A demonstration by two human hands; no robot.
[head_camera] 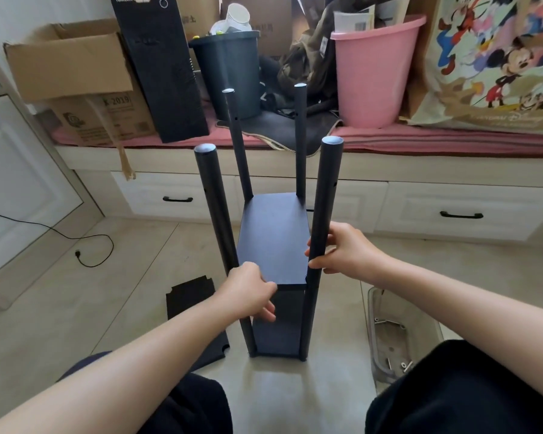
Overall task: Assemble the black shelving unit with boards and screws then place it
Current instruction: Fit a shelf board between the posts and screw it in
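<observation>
Left hand (250, 288) grips the shelf (275, 242) edge; right hand (342, 249) clasps a pole (325, 195). Cardboard box (104, 117) reads "2019". Tiled floor (107, 277).

Left hand (248, 288) grips near-left post (215, 208); right hand (342, 249) grips near-right post (325, 195) of upright shelving unit (275, 242).

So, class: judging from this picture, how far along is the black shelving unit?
Done: four black round posts stand upright with a lower board and middle board fitted. In hand: left hand grips the middle board's edge, right hand a post. Left: flat black board on the floor, unfitted.
</observation>
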